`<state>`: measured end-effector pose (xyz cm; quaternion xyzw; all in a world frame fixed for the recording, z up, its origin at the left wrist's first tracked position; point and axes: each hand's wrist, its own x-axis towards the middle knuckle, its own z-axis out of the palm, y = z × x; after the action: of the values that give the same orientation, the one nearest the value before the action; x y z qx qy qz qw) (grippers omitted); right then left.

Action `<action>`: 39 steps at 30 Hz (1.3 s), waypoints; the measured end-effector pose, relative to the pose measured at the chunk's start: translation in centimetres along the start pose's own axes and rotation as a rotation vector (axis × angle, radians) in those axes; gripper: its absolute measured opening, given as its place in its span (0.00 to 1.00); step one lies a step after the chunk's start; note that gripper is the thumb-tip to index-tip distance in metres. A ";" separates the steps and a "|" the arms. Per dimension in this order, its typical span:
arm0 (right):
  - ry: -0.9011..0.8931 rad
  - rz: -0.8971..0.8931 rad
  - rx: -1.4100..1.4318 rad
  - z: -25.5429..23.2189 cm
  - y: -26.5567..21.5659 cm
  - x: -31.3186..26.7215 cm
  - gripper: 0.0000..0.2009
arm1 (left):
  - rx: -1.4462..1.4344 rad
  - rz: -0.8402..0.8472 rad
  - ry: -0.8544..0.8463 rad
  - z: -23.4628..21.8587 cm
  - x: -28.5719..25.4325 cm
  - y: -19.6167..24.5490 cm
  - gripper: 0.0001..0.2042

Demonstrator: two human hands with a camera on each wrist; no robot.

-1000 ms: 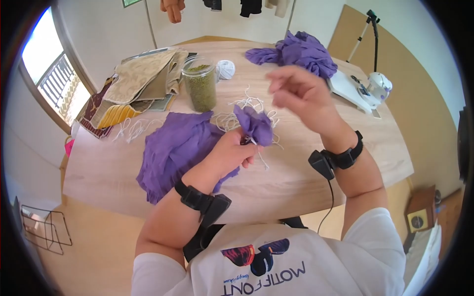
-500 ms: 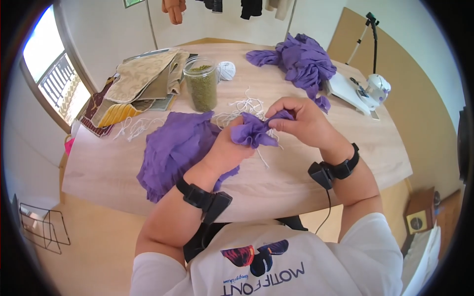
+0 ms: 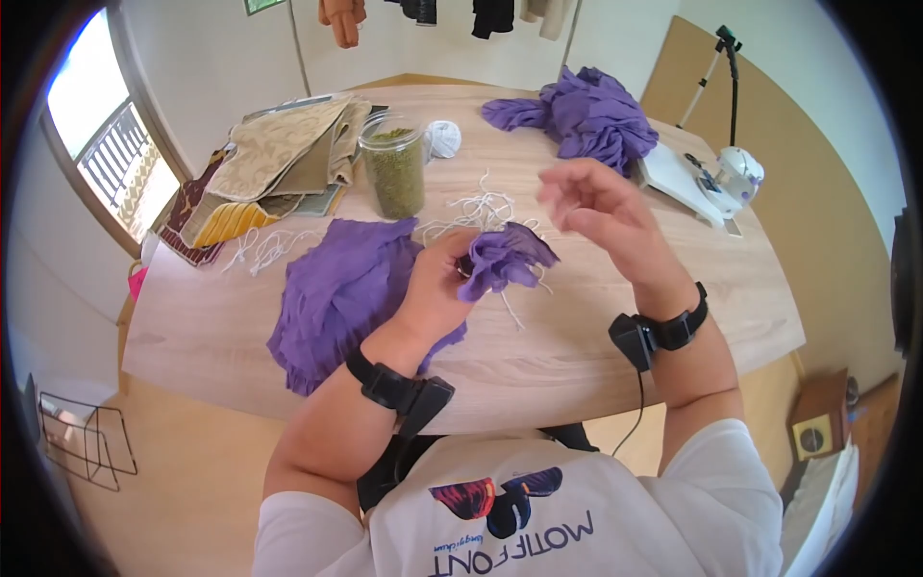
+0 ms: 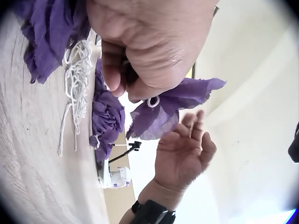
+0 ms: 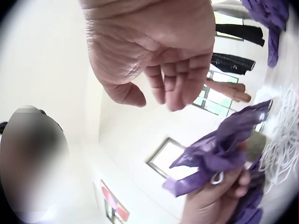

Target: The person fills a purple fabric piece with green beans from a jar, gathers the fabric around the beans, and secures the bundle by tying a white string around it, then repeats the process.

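My left hand (image 3: pixel 435 288) grips a bunched piece of purple cloth (image 3: pixel 508 260), whose ruffled end flares out beyond the thumb and fingers. A small white string loop (image 4: pixel 153 101) shows at the neck of the gathered cloth in the left wrist view. Apart from it on the right, my raised right hand (image 3: pixel 615 221) holds nothing, its fingers loosely bent. Under and beside the left forearm lies a stack of purple cloth pieces (image 3: pixel 336 298). Tangled white strings (image 3: pixel 481 205) lie on the table just behind the gripped cloth.
A clear jar of green grains (image 3: pixel 394 178) stands behind the strings, beside a ball of white yarn (image 3: pixel 443 138). Folded fabrics (image 3: pixel 274 159) fill the back left. A purple cloth heap (image 3: pixel 596 115) and a small white sewing machine (image 3: pixel 736 173) are at the back right.
The right hand came in and pinched the purple cloth's edge, then let go and drew back up to the right. The cloth's ruffled end now spreads to the right in the left hand.
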<state>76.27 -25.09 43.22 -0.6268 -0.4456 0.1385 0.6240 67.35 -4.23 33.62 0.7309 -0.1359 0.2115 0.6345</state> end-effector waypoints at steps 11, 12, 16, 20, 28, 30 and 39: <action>-0.131 -0.098 -0.351 3.7 5.0 -0.3 0.18 | 0.401 -0.020 0.081 1.0 -0.4 0.4 0.19; -0.111 0.001 -0.260 3.0 5.4 -0.1 0.15 | 0.385 -0.060 0.072 0.9 -0.4 0.7 0.19; -0.023 0.093 -0.063 2.8 5.2 0.0 0.07 | 0.369 -0.014 -0.022 0.8 -0.4 1.0 0.18; -0.006 0.043 -0.102 3.1 5.4 -0.3 0.07 | 0.277 -0.039 -0.100 0.6 -0.5 0.4 0.16; -0.047 -0.041 -0.136 3.6 5.1 -1.0 0.06 | 0.200 -0.279 -0.202 1.1 -0.8 -0.5 0.13; -0.036 0.008 -0.125 3.3 5.2 -1.0 0.06 | 0.247 -0.354 -0.220 1.1 -0.7 0.3 0.14; -0.035 0.207 -0.122 -1.5 3.6 -0.4 0.05 | 0.014 -0.333 -0.242 0.5 -0.6 0.4 0.32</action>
<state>78.55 -25.75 40.05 -0.7038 -0.3970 0.1859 0.5590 66.72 -4.84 33.58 0.7679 -0.0872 0.0153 0.6344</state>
